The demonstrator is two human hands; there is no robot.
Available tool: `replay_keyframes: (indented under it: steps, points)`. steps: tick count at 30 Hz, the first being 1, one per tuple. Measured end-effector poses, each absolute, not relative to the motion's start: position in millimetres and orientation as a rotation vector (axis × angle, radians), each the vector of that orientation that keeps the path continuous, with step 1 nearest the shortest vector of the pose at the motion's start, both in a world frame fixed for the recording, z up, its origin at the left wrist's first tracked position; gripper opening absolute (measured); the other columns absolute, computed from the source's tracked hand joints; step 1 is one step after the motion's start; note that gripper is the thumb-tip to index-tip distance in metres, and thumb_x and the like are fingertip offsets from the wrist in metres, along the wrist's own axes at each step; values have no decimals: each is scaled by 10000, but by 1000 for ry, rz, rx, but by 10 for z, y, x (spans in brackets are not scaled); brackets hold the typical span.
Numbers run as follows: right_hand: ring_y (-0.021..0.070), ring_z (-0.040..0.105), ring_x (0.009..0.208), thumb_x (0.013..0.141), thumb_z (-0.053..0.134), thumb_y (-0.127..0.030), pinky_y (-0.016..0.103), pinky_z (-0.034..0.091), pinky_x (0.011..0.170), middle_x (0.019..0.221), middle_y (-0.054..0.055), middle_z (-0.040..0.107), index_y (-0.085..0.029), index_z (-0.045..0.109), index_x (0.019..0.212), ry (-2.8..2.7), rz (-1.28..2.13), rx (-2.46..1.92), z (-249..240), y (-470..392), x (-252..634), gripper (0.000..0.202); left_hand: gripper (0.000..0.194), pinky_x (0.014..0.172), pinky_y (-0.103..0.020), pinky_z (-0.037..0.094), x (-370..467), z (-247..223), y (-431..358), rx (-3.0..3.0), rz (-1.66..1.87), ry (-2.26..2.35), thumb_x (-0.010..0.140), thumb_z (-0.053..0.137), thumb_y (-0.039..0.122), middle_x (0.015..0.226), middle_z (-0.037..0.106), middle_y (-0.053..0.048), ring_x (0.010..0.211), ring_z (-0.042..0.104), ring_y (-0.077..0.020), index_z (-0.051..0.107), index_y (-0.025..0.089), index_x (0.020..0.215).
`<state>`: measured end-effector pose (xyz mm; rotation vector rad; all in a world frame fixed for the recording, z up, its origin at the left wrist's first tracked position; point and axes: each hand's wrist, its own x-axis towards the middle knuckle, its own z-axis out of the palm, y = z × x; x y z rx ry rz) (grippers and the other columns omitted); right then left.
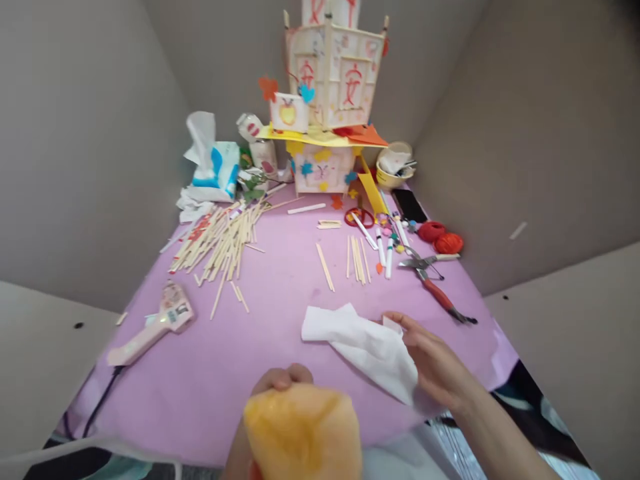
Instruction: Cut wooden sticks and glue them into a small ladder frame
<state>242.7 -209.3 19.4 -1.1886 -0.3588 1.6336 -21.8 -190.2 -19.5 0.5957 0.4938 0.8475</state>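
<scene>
My left hand [283, 380] is closed around a pale yellow, block-like thing [305, 433] with an orange-yellow smeared top, close to the camera at the bottom middle. What kind of thing it is I cannot make out. My right hand [433, 360] holds the right edge of a crumpled white tissue [360, 340] between thumb and fingers. The tissue spreads leftward over the purple tablecloth [270, 320]. Beyond it lie several short wooden sticks [358, 260].
A decorated paper-and-stick tower [330, 87] stands at the back. A stick pile [220, 240], pink glue gun [160, 323] and tissue pack [220, 170] are on the left. Pliers [435, 287], red yarn [447, 241], markers [389, 257], a phone [409, 205] and a tub [393, 175] are right.
</scene>
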Motion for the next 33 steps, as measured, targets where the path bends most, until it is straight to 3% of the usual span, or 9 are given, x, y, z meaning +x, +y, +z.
replay_keyframes:
  steps: [3,8,15,20,24,26,28,31,33]
  points:
    - [254,635,989,779,594,-388,378,516,801,1150,65,639,-278,558,1103,-295,1508,-1199,81,-2318,2403,344,635,511,-222,482,-46,-148,-1878,600,881,437,436,813,596,933,509,1,733,597,-169,551,383,973]
    - [226,670,832,712,715,-318,345,530,705,1064,62,676,-280,507,1133,-475,1285,-1364,-46,-2330,2374,471,645,748,-343,537,251,-173,-1864,749,891,655,477,818,562,1117,574,-38,981,596,-263,585,319,1028]
    - [218,670,854,750,578,-243,324,527,652,1116,51,664,-300,440,1224,-550,1331,-1364,-143,-2382,2537,497,570,793,-316,530,668,-171,-1745,935,741,764,567,827,201,1070,655,-55,950,637,-224,586,236,1083]
    - [209,633,1005,759,564,-206,360,516,824,1257,49,590,-293,478,1209,-516,1471,-1227,-119,-2447,2641,467,492,872,-358,519,770,-191,-1626,1134,585,835,660,721,165,1209,601,-77,1088,590,-240,584,215,1129]
    - [207,588,1096,797,557,-235,373,515,854,1348,48,510,-311,436,1248,-570,1496,-1247,-121,-2506,2651,473,479,911,-436,491,653,-238,-1579,1660,574,1104,742,644,219,1200,583,-73,1016,599,-236,560,257,1212]
    - [210,575,1113,803,563,-260,394,501,890,1337,59,515,-307,410,1280,-671,1431,-1318,-139,-2550,2692,503,558,986,-509,413,581,-239,-1563,1961,605,1233,725,674,263,1231,545,-87,1126,524,-288,522,266,1262]
    - [223,560,1130,799,574,-280,426,459,956,1302,64,538,-296,440,1273,-811,1234,-1477,-157,-2576,2801,493,778,1030,-570,334,537,-237,-1544,2162,613,1309,662,735,319,1358,423,-129,1262,384,-354,408,249,1364]
    - [261,538,1132,803,565,-314,469,408,995,1269,65,546,-311,509,1227,-987,706,-1778,-165,-2499,3108,428,1102,1053,-606,272,552,-254,-1508,2313,538,1268,579,788,390,1502,208,-172,1362,219,-403,157,240,1470]
    - [289,511,1140,802,562,-332,481,388,993,1256,87,540,-305,515,1224,-1110,369,-1921,-169,-2345,3359,426,1193,1070,-607,237,595,-277,-1482,2375,480,1168,549,803,392,1518,197,-163,1383,180,-407,68,262,1480]
